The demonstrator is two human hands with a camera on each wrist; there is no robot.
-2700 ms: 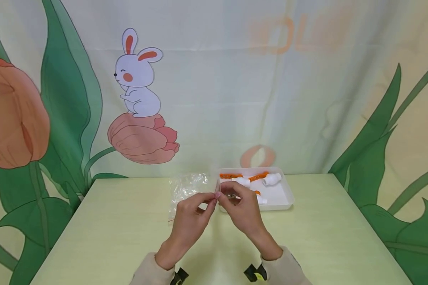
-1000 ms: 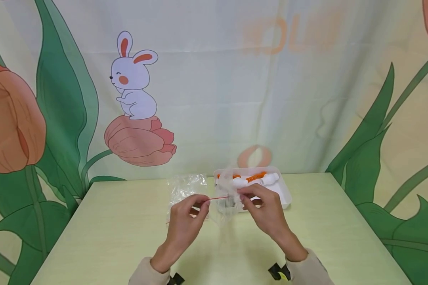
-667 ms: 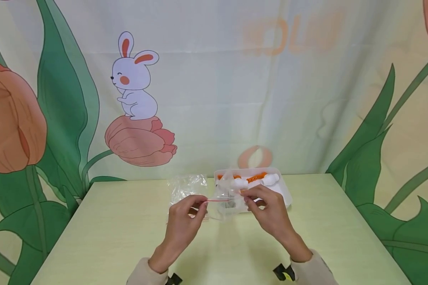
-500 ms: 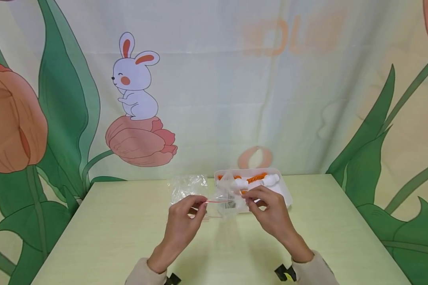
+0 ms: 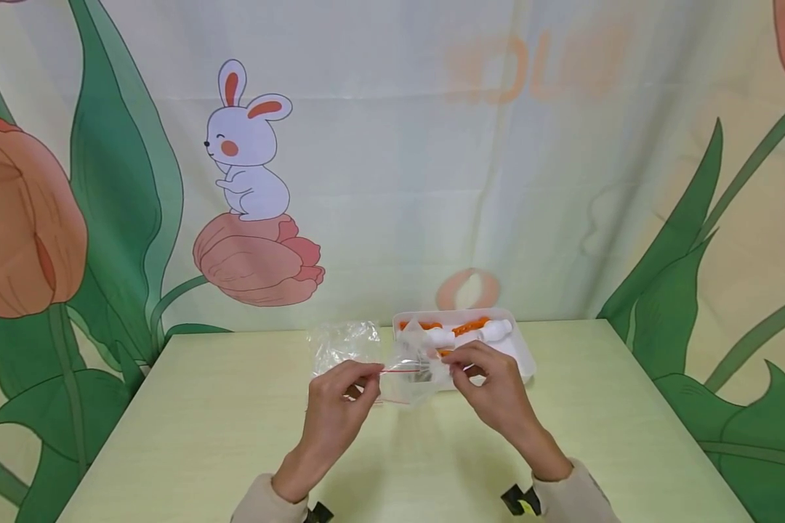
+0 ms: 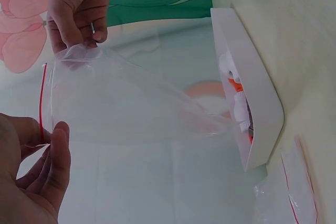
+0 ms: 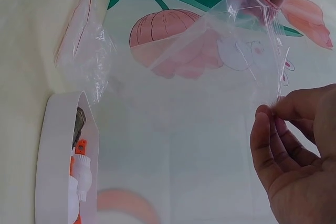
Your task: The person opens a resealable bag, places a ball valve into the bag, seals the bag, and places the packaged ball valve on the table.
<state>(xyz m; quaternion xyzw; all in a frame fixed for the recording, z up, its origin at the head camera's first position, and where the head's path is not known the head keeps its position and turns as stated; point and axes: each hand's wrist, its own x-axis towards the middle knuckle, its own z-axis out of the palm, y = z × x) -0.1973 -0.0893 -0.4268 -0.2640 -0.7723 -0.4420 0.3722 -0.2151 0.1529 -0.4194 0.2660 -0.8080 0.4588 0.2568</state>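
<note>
Between both hands hangs a clear zip bag with a red line along its top edge; it looks flat, with nothing seen inside. My left hand pinches one end of that edge between thumb and forefinger. At the other end, my right hand pinches the edge the same way. The right wrist view shows the zip bag spread between the two hands, above the table. Its lower part overlaps the white tray in the head view.
A white tray at the table's back holds white bottle-like pieces, orange strips and a dark item. Left of it lies another clear zip bag. A printed curtain hangs behind the table.
From close together, my hands have moved apart, with the right hand going rightward. The zip bag's top edge is now stretched between them. Over the last half second little has shifted.
</note>
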